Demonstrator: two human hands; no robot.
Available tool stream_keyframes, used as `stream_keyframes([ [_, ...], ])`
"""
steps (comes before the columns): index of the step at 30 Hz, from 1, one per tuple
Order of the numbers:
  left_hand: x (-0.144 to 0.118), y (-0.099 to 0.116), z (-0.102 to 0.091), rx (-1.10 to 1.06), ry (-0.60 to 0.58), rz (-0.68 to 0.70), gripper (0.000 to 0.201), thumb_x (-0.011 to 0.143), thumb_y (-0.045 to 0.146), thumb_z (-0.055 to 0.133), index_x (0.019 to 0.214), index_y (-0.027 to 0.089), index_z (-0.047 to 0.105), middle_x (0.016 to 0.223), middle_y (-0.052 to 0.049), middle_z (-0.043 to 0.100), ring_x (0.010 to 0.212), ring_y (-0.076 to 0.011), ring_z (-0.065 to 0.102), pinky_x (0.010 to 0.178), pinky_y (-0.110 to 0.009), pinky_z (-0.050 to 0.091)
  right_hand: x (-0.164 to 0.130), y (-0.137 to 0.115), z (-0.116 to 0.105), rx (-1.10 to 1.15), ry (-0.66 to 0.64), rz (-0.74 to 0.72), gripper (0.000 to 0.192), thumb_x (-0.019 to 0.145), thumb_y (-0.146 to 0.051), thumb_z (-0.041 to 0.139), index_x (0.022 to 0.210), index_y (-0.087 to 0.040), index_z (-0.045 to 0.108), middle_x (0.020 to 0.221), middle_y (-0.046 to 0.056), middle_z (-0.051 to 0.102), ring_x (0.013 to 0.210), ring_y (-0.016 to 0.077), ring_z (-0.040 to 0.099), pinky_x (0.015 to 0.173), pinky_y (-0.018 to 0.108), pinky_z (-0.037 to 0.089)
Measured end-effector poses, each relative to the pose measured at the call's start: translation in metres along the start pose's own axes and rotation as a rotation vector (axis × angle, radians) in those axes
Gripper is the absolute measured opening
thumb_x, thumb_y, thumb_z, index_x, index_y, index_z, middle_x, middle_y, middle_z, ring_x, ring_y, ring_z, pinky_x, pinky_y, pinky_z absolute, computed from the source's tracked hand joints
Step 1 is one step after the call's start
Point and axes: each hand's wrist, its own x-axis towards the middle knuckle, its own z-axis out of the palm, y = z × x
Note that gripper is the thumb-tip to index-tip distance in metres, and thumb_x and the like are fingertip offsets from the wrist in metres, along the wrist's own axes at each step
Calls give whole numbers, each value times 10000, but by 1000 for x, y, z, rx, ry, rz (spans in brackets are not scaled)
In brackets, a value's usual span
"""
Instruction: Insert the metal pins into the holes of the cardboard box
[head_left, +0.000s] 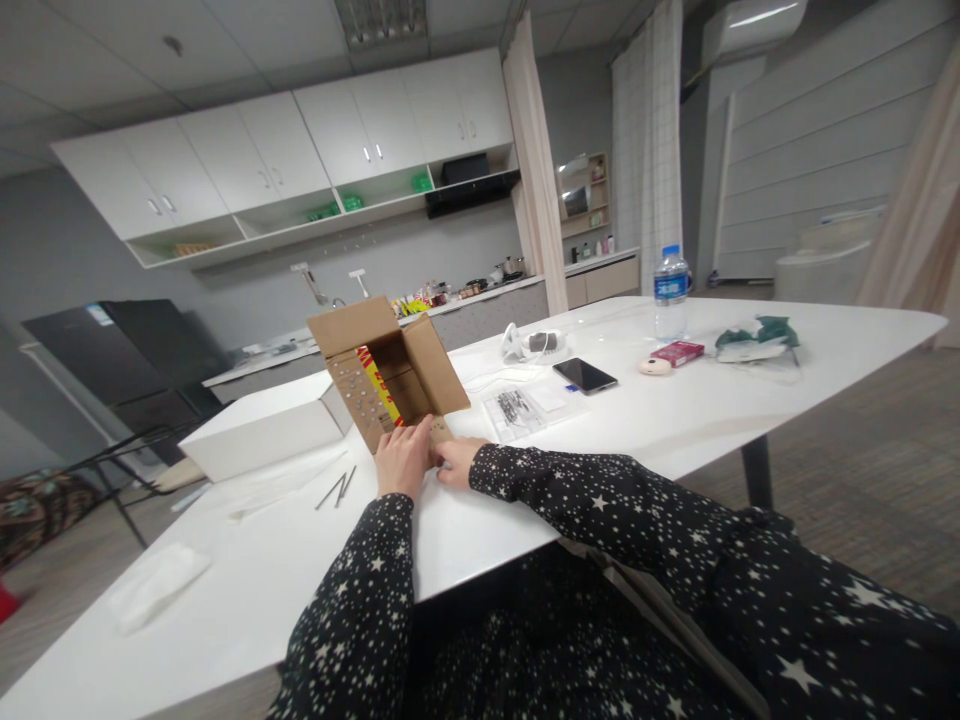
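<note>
An open cardboard box (pixel 352 395) with its flaps up stands tilted on the white table (pixel 480 535). Yellow-and-red tape runs along one inner side of it. My left hand (pixel 405 460) grips the box's near edge, with its fingers curled over the cardboard. Against the lower right corner of the same box, my right hand (pixel 459 462) is closed, its fingertips partly hidden by the cardboard. Left of my hands lie a few thin metal rods (pixel 337 488). A clear plastic bag of small dark parts (pixel 517 408) rests just beyond my right hand.
Behind the box sits a white box (pixel 262 432). A crumpled white wrapper (pixel 159 585) lies at the left. Farther right are a phone (pixel 585 375), a white device with a cable (pixel 544 345), a pink pack (pixel 677 352), a water bottle (pixel 670 295) and a green-and-white packet (pixel 757 342).
</note>
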Motion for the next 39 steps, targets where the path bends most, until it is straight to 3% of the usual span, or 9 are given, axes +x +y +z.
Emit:
stream_keyframes([
  [16, -2, 6, -8, -8, -78, -67, 380, 866, 209, 410, 1210, 247, 566, 1117, -102, 630, 1023, -253, 523, 813, -386, 385, -3, 1, -3, 3, -8, -3, 320, 764, -358, 498, 1028, -230, 626, 1024, 101, 665, 895, 269, 641, 726, 362, 497],
  [28, -2, 3, 0, 5, 12, -60, 295, 895, 292, 400, 1042, 264, 655, 1013, -80, 650, 933, -227, 540, 760, -355, 372, -4, 2, -5, 9, -12, -42, 325, 778, -351, 495, 1049, -223, 622, 1015, 101, 660, 888, 264, 643, 716, 355, 502],
  [39, -1, -2, 10, -43, 90, -89, 303, 911, 323, 377, 972, 209, 651, 967, -54, 683, 920, -222, 570, 772, -350, 369, -2, 1, -1, -23, -5, 3, 331, 770, -368, 509, 1046, -224, 621, 1024, 98, 652, 916, 270, 632, 750, 375, 502],
])
